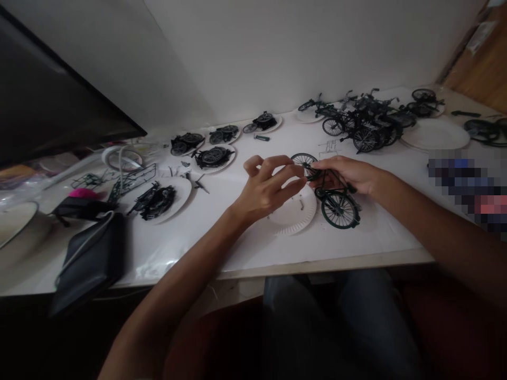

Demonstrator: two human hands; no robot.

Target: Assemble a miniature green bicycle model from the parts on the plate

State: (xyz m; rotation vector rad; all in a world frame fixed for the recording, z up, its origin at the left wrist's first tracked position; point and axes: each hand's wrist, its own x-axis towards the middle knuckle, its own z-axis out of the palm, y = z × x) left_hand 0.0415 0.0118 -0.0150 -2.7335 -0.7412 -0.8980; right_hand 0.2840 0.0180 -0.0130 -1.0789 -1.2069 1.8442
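A dark green model bicycle (339, 209) with spoked wheels is held at its frame by my right hand (344, 171), the fingers wrapped round it. Its rear wheel hangs toward me, and its front wheel (304, 159) points away to the left. My left hand (269, 184) reaches in beside the front wheel, thumb and forefinger brought together near the hub, the other fingers bent. Whatever sits between those fingertips is too small to make out. Below my hands is a white paper plate (295, 227) with a few tiny parts on it, partly hidden by my left hand.
Several assembled model bicycles (368, 124) cluster at the back right beside stacked paper plates (435, 133). Plates of black bicycle parts (158, 201) stand to the left and back. A dark pouch (93, 248), a bowl (19, 227) and a screen (51, 84) occupy the left side.
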